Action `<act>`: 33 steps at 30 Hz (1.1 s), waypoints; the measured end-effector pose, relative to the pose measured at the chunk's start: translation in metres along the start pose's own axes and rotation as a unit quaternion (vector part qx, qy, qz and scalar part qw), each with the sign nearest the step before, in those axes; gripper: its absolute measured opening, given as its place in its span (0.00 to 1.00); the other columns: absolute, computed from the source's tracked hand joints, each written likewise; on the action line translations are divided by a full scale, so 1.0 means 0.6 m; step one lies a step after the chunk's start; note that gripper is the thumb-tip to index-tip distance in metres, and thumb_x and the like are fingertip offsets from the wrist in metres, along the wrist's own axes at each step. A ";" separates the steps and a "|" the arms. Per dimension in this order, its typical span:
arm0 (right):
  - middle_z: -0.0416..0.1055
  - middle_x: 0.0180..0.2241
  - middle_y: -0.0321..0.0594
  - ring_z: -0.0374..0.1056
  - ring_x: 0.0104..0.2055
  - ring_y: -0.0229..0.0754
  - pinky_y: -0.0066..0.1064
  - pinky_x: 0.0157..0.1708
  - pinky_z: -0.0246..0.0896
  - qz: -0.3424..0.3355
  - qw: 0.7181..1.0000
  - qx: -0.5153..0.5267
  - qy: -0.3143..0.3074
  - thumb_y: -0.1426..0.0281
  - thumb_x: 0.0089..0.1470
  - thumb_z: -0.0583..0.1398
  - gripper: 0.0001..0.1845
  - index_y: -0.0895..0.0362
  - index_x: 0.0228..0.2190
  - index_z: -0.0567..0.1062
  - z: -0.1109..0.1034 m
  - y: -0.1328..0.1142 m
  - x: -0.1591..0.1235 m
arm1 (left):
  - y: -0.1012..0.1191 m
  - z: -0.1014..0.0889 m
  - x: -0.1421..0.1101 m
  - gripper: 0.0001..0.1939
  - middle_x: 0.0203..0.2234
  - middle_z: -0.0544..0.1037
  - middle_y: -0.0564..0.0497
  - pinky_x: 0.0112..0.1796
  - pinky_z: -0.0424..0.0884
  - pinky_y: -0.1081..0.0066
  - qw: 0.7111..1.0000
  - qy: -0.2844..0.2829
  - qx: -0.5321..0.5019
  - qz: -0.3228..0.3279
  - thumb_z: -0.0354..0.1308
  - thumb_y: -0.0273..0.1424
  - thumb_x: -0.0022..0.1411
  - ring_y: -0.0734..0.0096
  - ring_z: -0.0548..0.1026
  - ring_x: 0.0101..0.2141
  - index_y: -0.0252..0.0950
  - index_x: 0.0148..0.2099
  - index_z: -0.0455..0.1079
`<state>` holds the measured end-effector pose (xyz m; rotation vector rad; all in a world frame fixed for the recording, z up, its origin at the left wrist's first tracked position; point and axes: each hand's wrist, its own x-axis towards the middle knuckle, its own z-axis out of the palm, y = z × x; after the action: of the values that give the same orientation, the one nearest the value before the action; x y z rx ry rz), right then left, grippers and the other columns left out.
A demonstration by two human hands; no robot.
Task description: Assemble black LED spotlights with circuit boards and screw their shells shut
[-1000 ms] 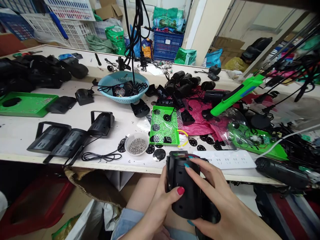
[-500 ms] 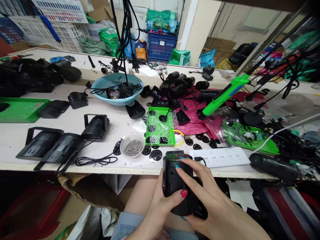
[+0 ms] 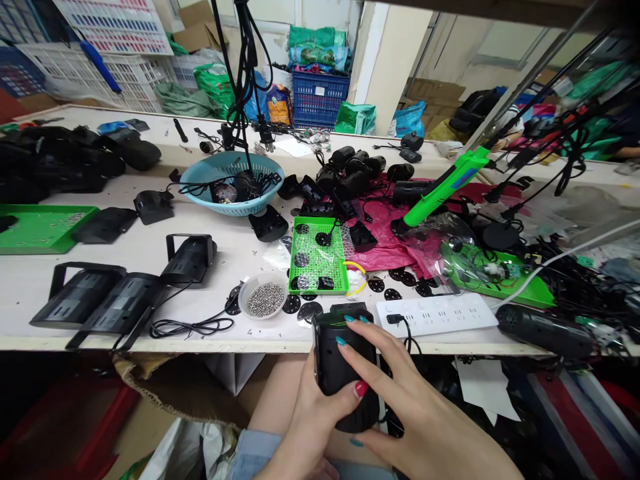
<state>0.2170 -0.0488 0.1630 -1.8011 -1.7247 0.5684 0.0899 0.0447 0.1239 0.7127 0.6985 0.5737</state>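
The black housing was held between both hands over the person's lap, just in front of the surface, its top overlapping the near edge in this view. The left hand was curled partway closed round its left side, thumb pressed across the front; the right hand was spread wider, two fingertips at the upper rim and another digit low down, gripping the same piece. Over the last second, the housing and the right hand had shifted slightly left, uncovering the black plug in the white power strip; the whole view had drifted a little too. The grip itself had hardly altered, which suggested steadying or small adjustment rather than a new step. Farther off, the bowl of small metal pieces, the green perforated tray and three bracketed units had kept their places.
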 end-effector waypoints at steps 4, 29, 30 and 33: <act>0.59 0.66 0.42 0.55 0.69 0.49 0.45 0.65 0.58 0.041 0.940 0.285 0.183 0.68 0.58 0.63 0.27 0.44 0.58 0.70 0.031 0.037 0.000 | 0.005 -0.003 -0.005 0.34 0.47 0.81 0.38 0.53 0.71 0.52 0.999 0.022 -0.021 -0.044 0.73 0.39 0.47 0.44 0.78 0.49 0.36 0.56 0.74; 0.77 0.39 0.43 0.73 0.44 0.45 0.34 0.47 0.68 0.226 0.945 0.152 0.184 0.61 0.64 0.56 0.12 0.54 0.36 0.76 0.074 0.004 0.010 | 0.026 -0.006 0.045 0.14 0.34 0.83 0.43 0.37 0.79 0.67 0.965 0.184 -0.164 -0.087 0.60 0.31 0.64 0.64 0.81 0.32 0.29 0.50 0.72; 0.76 0.38 0.41 0.73 0.42 0.44 0.33 0.44 0.67 0.213 0.951 0.125 0.185 0.64 0.64 0.56 0.10 0.53 0.35 0.75 0.077 -0.003 0.008 | 0.029 -0.005 0.047 0.14 0.35 0.83 0.42 0.36 0.79 0.67 0.965 0.179 -0.169 -0.089 0.59 0.31 0.64 0.64 0.81 0.32 0.28 0.50 0.72; 0.75 0.35 0.37 0.73 0.38 0.41 0.29 0.37 0.65 0.179 0.958 0.071 0.214 0.70 0.63 0.56 0.06 0.52 0.36 0.74 0.088 -0.009 0.004 | 0.030 -0.001 0.048 0.13 0.35 0.83 0.40 0.35 0.80 0.67 0.962 0.185 -0.182 -0.086 0.58 0.30 0.65 0.62 0.81 0.32 0.28 0.49 0.72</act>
<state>0.1784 -0.0404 0.1273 -1.9687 -1.0526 0.3920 0.1037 0.0754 0.1264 0.1968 0.9595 0.6611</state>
